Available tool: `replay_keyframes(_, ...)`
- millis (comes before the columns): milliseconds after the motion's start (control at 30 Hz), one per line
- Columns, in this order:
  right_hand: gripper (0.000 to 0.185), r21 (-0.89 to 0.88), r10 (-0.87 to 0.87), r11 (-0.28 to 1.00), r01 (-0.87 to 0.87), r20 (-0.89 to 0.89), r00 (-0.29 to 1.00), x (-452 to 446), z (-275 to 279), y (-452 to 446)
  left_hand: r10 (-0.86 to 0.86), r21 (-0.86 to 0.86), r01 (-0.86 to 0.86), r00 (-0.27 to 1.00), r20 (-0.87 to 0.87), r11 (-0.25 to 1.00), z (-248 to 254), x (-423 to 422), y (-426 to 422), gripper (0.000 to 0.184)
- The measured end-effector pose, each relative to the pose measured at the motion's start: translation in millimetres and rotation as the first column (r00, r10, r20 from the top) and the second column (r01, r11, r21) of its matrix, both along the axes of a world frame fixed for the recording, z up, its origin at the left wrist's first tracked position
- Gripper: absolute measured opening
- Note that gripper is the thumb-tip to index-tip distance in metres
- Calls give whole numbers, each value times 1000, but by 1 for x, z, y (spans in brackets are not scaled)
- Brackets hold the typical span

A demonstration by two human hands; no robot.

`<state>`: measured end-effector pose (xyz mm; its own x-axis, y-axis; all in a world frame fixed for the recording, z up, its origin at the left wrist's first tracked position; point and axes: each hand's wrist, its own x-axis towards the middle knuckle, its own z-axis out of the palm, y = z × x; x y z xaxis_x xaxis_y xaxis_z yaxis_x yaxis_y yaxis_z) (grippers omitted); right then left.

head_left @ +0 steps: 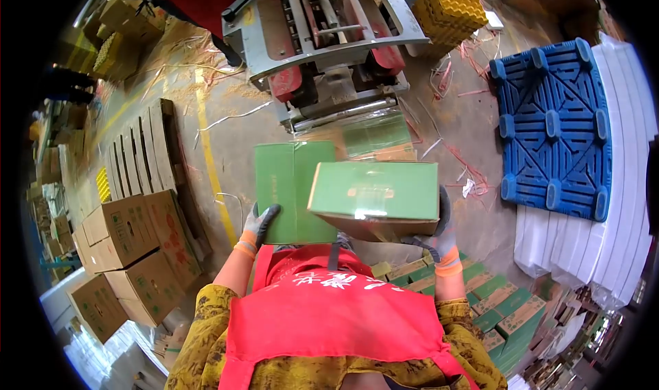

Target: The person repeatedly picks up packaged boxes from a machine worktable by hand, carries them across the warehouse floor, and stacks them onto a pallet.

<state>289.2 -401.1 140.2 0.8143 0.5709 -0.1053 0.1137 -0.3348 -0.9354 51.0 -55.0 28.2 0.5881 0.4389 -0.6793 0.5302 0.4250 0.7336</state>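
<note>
Two green cardboard boxes are in front of my red apron. My gloved left hand [261, 226] is closed on the lower left edge of the left green box [287, 191], which shows a wide green face. My gloved right hand [439, 233] grips the lower right corner of the right green box [374, 188], its fingers partly under the brown side. That right box overlaps the edge of the left one. Beyond them, another green box [377, 135] lies at the roller end of a metal machine [336, 88].
Stacked green boxes [508, 311] stand low at the right. A blue plastic pallet [555, 126] leans on white stacked material. Brown cartons [137, 253] and a wooden pallet [144, 150] are at the left. A person in red [192, 9] stands beside the machine. Straps litter the floor.
</note>
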Motion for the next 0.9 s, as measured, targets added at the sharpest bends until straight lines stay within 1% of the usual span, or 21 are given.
replay_keyframes(33,117,33,-44,998,46,-48,998,1,-9,-3,15,-30,-15,1000,-2,999,0,-1,-1,55)
replay_keyframes(67,113,-54,6,999,0,126,992,9,-18,-11,30,-57,-30,1000,0,998,0,0,-2,55)
replay_keyframes(100,107,67,-104,991,112,-114,988,9,-9,0,46,-49,-46,999,-3,998,0,-1,-5,56)
replay_keyframes(133,102,153,-176,958,244,-360,916,7,4,9,36,-45,-36,999,-5,998,2,-1,-7,57)
replay_keyframes(167,90,147,-203,951,270,-359,911,8,12,11,31,-29,-30,999,11,999,1,-2,-10,55)
replay_keyframes(200,85,134,-221,943,304,-431,875,12,6,6,25,-12,-25,999,28,1000,-3,-4,-12,53)
replay_keyframes(267,76,94,-256,923,372,-572,779,20,-30,-10,23,17,-23,999,28,1000,-19,-12,-15,53)
replay_keyframes(333,66,20,-302,920,392,-600,741,20,-64,-11,21,17,-22,1000,21,1000,-21,-14,-17,53)
replay_keyframes(367,61,-14,-324,917,399,-610,723,21,-76,-11,18,20,-18,1000,26,1000,-14,-11,-18,54)
replay_keyframes(467,58,-143,-439,891,430,-506,743,-2,-103,-10,39,30,-41,999,37,999,-21,-12,-21,57)
replay_keyframes(500,62,-145,-444,886,441,-540,715,-7,-116,-17,27,31,-28,999,43,999,-15,-9,-20,68)
replay_keyframes(533,67,-151,-451,879,452,-574,684,-12,-125,-24,38,22,-39,999,30,999,-13,-10,-20,68)
replay_keyframes(633,67,-88,-411,891,445,-569,712,-23,-121,-26,54,-7,-54,998,16,999,-19,-11,-20,72)
replay_keyframes(733,67,-91,-392,898,430,-609,690,-20,-120,-27,75,-22,-74,995,59,997,-26,-13,-21,61)
replay_keyframes(767,65,-68,-372,898,435,-646,667,-19,-119,-24,78,-10,-78,996,50,997,-28,-14,-21,64)
replay_keyframes(833,61,-32,-342,886,464,-720,604,-25,-96,-11,66,10,-67,998,22,998,-30,-16,-21,71)
replay_keyframes(900,60,-113,-415,885,452,-633,654,-24,-101,-13,70,34,-71,997,8,997,-31,-19,-21,69)
